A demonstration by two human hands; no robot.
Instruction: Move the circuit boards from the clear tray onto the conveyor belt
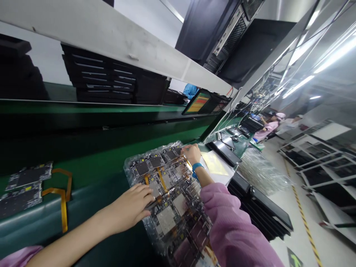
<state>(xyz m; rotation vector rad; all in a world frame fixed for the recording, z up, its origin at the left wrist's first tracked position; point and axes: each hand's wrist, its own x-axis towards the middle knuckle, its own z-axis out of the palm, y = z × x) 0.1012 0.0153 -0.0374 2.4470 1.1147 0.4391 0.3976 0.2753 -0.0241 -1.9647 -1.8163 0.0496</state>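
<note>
A clear plastic blister tray (128, 163) full of circuit boards lies on the green bench mat before me. Several boards carry orange ribbon cables (161, 178). My left hand (135, 203) rests at the tray's left side, fingers stretched out, its fingertips touching the edge of a board with a silver shield (154, 188). At the far right corner, my right hand (192, 152), with a blue band at its wrist, has its fingers pinched at the end of a circuit board (172, 152) in the back row. Its fingertips are partly hidden.
Two loose circuit boards (23, 196) with ribbon cables lie at the left. Black devices (261, 204) are stacked to the right, near empty clear trays (261, 170). A shelf (111, 107) with black trays runs along the back. A person in pink (268, 128) sits farther off.
</note>
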